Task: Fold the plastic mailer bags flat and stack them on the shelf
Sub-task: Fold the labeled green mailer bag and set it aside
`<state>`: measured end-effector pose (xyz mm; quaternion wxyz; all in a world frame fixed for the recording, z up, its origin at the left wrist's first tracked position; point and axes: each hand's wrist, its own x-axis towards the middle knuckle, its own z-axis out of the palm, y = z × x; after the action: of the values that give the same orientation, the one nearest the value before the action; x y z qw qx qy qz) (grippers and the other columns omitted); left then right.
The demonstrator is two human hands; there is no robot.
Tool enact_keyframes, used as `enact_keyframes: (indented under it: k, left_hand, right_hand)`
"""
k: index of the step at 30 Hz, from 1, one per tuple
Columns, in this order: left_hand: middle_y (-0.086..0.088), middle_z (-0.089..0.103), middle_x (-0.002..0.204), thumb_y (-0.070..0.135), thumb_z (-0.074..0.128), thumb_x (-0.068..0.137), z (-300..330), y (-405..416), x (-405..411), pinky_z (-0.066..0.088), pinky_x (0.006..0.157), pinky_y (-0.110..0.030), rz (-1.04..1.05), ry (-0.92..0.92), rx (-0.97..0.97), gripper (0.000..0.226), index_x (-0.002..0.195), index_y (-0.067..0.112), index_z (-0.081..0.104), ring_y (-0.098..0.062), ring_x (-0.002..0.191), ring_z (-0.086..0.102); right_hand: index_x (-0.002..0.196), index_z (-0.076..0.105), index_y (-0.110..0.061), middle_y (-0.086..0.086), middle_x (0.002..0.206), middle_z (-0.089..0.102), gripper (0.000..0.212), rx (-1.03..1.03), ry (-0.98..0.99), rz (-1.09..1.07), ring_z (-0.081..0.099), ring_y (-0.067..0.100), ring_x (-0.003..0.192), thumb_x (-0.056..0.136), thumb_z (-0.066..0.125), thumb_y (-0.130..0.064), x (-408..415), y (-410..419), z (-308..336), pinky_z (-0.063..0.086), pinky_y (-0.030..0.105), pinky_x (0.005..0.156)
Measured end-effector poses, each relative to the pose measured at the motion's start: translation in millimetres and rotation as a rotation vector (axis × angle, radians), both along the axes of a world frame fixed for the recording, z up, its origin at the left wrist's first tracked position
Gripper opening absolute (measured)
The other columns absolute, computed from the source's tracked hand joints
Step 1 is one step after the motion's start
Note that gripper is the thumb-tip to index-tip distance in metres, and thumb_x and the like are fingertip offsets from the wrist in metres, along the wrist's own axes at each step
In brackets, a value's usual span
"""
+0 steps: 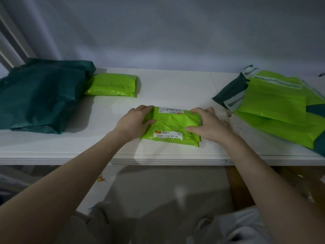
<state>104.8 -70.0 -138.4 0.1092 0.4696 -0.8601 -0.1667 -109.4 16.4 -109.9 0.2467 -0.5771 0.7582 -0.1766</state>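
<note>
Item 1, nearest: white shelf, front edge toward us, floor below it

Item 2: folded lime-green mailer, lying on the shelf near the front edge, centre; two white printed labels on it, one at its near side and one at its far side. We hold it at both ends. Left hand grasps the left end, thumb on top, fingers curled over the far corner. Right hand grasps the right end likewise, thumb pressing the top face. Neither hand is released or clenched empty

Item 3, right, a little farther: loose pile of unfolded mailers, lime-green over dark green, adhesive strips showing; we judge these are yet to be folded

Item 4, left: large dark green bag, bulky and creased

Item 5, farther back, just beside the dark green bag: second folded lime-green mailer, flat on the shelf

Item 6, farthest: plain grey wall

Risks, as we judge them: slick plastic may spring open once our thumbs lift, undoing the fold; trapped air may leave the bundle puffy so a stack slides; carried toward the far bundle one-handed, layers may slip apart
</note>
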Motion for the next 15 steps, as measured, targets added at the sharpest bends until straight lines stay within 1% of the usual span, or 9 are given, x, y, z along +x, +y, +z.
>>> enact_keyframes:
  k: [1,3,5,7,9,10,11,13,15]
  left_hand:
    - [-0.007,0.045,0.134,0.04,0.051,0.092,-1.5,0.2,0.4,0.042,0.094,-0.043,0.014,-0.053,-0.045,0.056,0.142,0.02,0.035,-0.033,0.117,0.045]
    - [-0.01,0.043,0.13,0.047,0.05,0.09,-0.5,1.3,1.9,0.041,0.091,-0.044,0.074,-0.141,-0.13,0.058,0.14,0.022,0.035,-0.033,0.117,0.042]
    - [-0.011,0.04,0.129,0.046,0.049,0.09,1.7,3.1,2.6,0.039,0.091,-0.044,0.076,-0.159,-0.214,0.058,0.139,0.019,0.036,-0.032,0.117,0.041]
    - [-0.009,0.042,0.131,0.041,0.039,0.092,0.4,6.4,2.6,0.039,0.091,-0.042,-0.036,-0.15,-0.303,0.053,0.138,0.015,0.038,-0.03,0.117,0.043]
    - [-0.009,0.05,0.132,0.041,0.025,0.091,-3.3,12.4,1.6,0.043,0.092,-0.039,-0.154,-0.163,-0.305,0.057,0.134,0.011,0.045,-0.029,0.117,0.051]
    - [-0.01,0.051,0.134,0.041,0.021,0.091,-6.5,15.2,1.2,0.044,0.094,-0.039,-0.178,-0.166,-0.289,0.06,0.134,0.008,0.047,-0.029,0.118,0.053]
    - [-0.01,0.048,0.139,0.043,0.016,0.09,-10.1,17.5,0.9,0.042,0.099,-0.04,-0.189,-0.178,-0.262,0.065,0.137,0.007,0.044,-0.028,0.124,0.05]
    - [-0.004,0.027,0.154,0.05,-0.002,0.085,-15.5,20.8,-0.7,0.026,0.111,-0.041,-0.173,-0.227,-0.193,0.078,0.148,0.012,0.023,-0.021,0.14,0.029]
    - [0.002,0.007,0.159,0.051,-0.01,0.082,-20.1,19.5,-1.7,0.012,0.116,-0.04,-0.149,-0.246,-0.125,0.079,0.15,0.016,0.005,-0.017,0.146,0.01]
  right_hand:
    - [0.138,0.037,-0.024,0.008,0.132,0.03,0.064,-0.001,0.068,-0.008,0.034,0.025,0.123,0.082,0.068,-0.03,1.5,1.5,1.8,0.036,0.026,0.093]
    - [0.14,0.035,-0.023,0.006,0.138,0.026,0.066,-0.044,0.198,0.003,0.023,0.025,0.13,0.082,0.066,-0.028,7.1,5.0,4.7,0.032,0.035,0.099]
    - [0.14,0.037,-0.019,0.007,0.141,0.027,0.065,-0.153,0.301,0.065,0.022,0.025,0.131,0.081,0.064,-0.023,15.8,8.4,4.6,0.032,0.037,0.102]
    - [0.139,0.039,-0.013,0.011,0.143,0.029,0.06,-0.262,0.381,0.139,0.025,0.027,0.133,0.084,0.06,-0.025,28.4,11.3,0.3,0.032,0.039,0.105]
    - [0.141,0.036,-0.008,0.014,0.146,0.031,0.058,-0.287,0.418,0.181,0.026,0.029,0.135,0.09,0.053,-0.031,43.2,13.1,-6.0,0.028,0.039,0.109]
    - [0.143,0.032,-0.007,0.015,0.149,0.028,0.06,-0.263,0.429,0.192,0.024,0.029,0.137,0.093,0.048,-0.036,49.7,13.2,-10.1,0.024,0.039,0.111]
    - [0.146,0.025,-0.007,0.013,0.152,0.023,0.062,-0.219,0.437,0.2,0.02,0.028,0.14,0.096,0.042,-0.04,54.8,12.9,-15.0,0.02,0.038,0.114]
    - [0.149,0.013,-0.01,0.009,0.158,0.012,0.064,-0.129,0.445,0.209,0.01,0.024,0.145,0.099,0.029,-0.044,58.3,12.1,-24.6,0.011,0.038,0.117]
    - [0.15,0.007,-0.013,0.005,0.159,0.004,0.061,-0.078,0.432,0.218,0.002,0.019,0.146,0.1,0.022,-0.045,55.3,9.1,-28.6,0.005,0.038,0.118]
